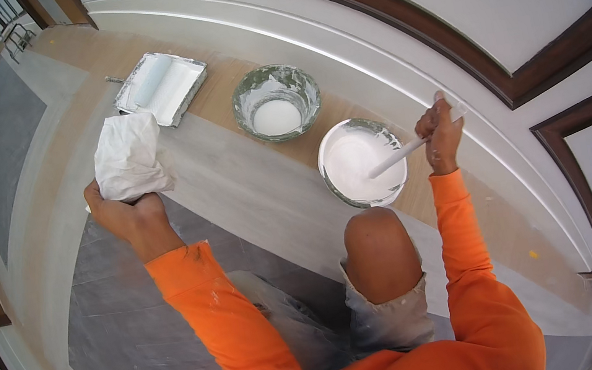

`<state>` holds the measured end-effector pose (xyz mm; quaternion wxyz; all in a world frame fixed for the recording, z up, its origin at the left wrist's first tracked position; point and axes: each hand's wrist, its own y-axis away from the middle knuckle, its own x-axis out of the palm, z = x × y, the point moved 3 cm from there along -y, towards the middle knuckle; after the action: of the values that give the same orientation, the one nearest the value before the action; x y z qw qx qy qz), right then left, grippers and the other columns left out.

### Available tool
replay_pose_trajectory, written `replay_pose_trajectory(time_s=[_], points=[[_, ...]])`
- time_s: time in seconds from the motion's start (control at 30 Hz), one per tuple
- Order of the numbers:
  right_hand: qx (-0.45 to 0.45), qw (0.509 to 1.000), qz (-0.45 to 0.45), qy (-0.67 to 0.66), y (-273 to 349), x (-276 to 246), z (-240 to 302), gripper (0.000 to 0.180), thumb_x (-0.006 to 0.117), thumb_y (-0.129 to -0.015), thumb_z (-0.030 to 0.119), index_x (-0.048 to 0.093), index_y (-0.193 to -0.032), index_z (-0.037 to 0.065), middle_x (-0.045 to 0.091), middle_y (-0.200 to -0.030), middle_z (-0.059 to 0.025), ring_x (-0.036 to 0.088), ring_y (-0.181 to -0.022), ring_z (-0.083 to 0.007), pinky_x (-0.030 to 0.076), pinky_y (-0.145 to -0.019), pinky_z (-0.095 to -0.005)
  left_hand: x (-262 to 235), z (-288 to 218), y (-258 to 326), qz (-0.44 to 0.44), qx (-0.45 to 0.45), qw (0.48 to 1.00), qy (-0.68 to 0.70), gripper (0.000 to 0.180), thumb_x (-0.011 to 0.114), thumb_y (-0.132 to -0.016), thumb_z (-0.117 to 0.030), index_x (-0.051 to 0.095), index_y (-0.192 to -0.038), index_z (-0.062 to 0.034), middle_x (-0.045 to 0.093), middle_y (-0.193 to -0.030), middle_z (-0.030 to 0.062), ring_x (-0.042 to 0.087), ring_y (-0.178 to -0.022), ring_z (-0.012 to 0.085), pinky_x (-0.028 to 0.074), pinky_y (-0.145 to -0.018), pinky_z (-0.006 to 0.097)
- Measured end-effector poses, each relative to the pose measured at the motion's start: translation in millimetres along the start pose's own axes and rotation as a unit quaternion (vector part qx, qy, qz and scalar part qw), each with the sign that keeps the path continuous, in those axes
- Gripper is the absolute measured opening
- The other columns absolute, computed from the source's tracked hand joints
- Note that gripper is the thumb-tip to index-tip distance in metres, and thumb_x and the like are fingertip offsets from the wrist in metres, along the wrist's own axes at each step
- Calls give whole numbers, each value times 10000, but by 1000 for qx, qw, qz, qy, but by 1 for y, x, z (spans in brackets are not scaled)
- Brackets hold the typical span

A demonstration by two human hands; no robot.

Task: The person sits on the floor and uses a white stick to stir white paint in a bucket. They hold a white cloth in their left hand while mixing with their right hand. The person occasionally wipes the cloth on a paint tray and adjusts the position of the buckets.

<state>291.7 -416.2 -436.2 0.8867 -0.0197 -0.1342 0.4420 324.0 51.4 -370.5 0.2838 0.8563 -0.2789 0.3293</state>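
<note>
My left hand (124, 214) grips a white bag-like bundle (127, 157), held up over the floor on my left. My right hand (441, 135) is closed around a paint-coated stick (407, 153) whose far end dips into a round bucket of white paint (359, 162) on the floor in front of my knee. Both arms wear orange sleeves.
A second bucket (276, 101) with white paint and a crusted rim stands further left. Beyond it lies a paint tray (183, 98) with a roller (151, 79). A white wall with dark brown trim (497, 83) runs along the right. My bare knee (378, 249) sits just below the near bucket.
</note>
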Motion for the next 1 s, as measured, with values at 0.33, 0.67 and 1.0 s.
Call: replay_pose_trajectory(time_s=[0.33,0.67,1.0], points=[[-77,996,44,-31,3,38,140,390,521,-990,292,348,-674,143,202,-492,45,193,-413,-85,231,-427,-274,-6,1,-12,3,-15,999,46,406,487,-872,-174,524,-1184,83,574,-1254,176,575,-1171,330,497,-974,472],[-97,992,78,-11,8,61,162,408,531,-988,314,333,-668,155,191,-495,45,185,-432,-87,242,-450,-272,-11,-8,-22,13,14,999,35,431,461,-878,-187,507,-1192,104,561,-1263,205,574,-1176,350,495,-985,491],[-102,947,221,209,-1,37,46,307,516,-1017,244,569,-795,38,546,-715,-41,521,-718,-149,458,-773,-307,-11,-13,-25,16,-4,998,56,423,474,-874,-192,509,-1193,85,562,-1263,186,570,-1177,334,489,-980,480]])
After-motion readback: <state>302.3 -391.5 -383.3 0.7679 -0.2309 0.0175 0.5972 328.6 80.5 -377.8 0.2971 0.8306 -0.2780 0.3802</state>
